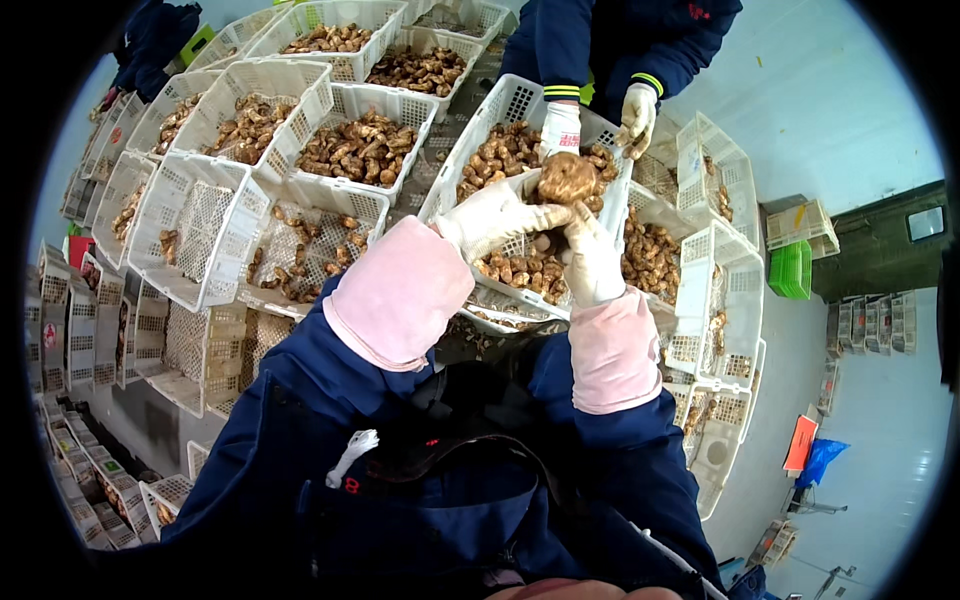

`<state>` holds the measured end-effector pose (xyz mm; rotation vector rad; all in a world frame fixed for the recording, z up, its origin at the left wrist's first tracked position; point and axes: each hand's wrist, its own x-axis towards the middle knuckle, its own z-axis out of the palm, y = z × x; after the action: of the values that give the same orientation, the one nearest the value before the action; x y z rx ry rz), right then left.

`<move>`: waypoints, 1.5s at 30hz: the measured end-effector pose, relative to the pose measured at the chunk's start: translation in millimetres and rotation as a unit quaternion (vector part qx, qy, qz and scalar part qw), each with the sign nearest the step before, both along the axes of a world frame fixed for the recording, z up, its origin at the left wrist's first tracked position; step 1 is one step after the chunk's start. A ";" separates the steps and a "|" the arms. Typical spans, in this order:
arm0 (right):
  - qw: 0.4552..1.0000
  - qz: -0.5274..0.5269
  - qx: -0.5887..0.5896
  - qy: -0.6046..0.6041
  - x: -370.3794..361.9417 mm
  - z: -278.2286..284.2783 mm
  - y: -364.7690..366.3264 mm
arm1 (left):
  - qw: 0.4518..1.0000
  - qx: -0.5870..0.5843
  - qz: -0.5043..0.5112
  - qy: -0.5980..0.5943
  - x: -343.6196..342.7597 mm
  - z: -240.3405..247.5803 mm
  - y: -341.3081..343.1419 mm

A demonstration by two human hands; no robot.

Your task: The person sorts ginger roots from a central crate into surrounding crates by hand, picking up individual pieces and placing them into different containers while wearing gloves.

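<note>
Both my hands wear white gloves with pink cuffs and meet over a long white plastic crate (447, 182). Between them is a large brown-capped mushroom (568, 180). My right hand (594, 262) pinches it from the right, fingertips just below the cap. From the left, my left hand (495, 217) has its fingers closed against the same mushroom; its thumb is partly hidden. Smaller brown mushrooms (530, 272) lie in the crate beneath. Across from me, a co-worker's gloved hand (560, 132) reaches into that crate, while their other gloved hand (637, 118) hovers by its far right edge.
Crates of brown mushrooms (362, 148) crowd the left side, some stacked and tilted. On my right stand more white crates (720, 300), close to my elbow. Green crates (791, 270) sit farther right near the wall. Crate stacks (85, 320) line the far left.
</note>
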<state>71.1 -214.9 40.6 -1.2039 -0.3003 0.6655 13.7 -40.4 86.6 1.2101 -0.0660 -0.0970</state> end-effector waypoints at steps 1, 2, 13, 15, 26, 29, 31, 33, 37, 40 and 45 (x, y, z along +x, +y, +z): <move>0.995 -0.055 -0.054 -0.059 10.6 -26.1 -3.1 | 0.995 0.062 0.002 0.072 1.4 11.5 -0.6; 0.987 -0.047 -0.125 -0.089 9.1 -22.3 2.9 | 0.999 0.017 0.026 0.019 1.7 -6.0 4.1; 0.981 -0.052 -0.165 -0.086 -9.2 15.1 12.1 | 0.999 -0.038 0.010 -0.026 -1.9 -12.4 2.4; 0.990 -0.069 -0.102 -0.066 -9.3 8.3 19.1 | 0.998 0.019 0.063 0.000 -4.4 -9.3 5.5; 0.995 0.041 -0.077 -0.043 16.3 -9.9 8.9 | 0.905 -0.044 0.422 0.032 -124.8 -45.1 170.6; 0.971 0.138 0.114 0.160 40.2 -31.9 -4.0 | 0.881 -0.117 0.425 0.173 -168.8 -129.7 184.9; 0.988 0.131 0.029 0.071 39.1 -46.4 4.1 | 0.856 -0.095 0.444 0.247 -209.2 -213.9 191.6; 0.992 0.098 -0.071 -0.023 30.2 -42.8 8.8 | 0.850 -0.253 0.383 0.257 -215.8 -236.2 168.5; 0.976 0.087 -0.164 -0.111 14.5 -25.8 22.3 | 0.900 -0.223 0.346 0.142 -191.8 -256.8 167.6; 0.973 0.107 -0.168 -0.116 18.1 -29.2 26.7 | 0.884 -0.343 0.304 0.090 -174.1 -211.3 162.8; 0.984 0.124 -0.128 -0.017 10.2 -23.7 39.7 | 0.883 -0.356 0.296 0.080 -165.0 -197.9 167.3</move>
<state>81.3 -175.2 16.9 -1.4373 -0.4079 0.9211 -151.3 126.9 -111.3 0.4384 0.3876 0.3431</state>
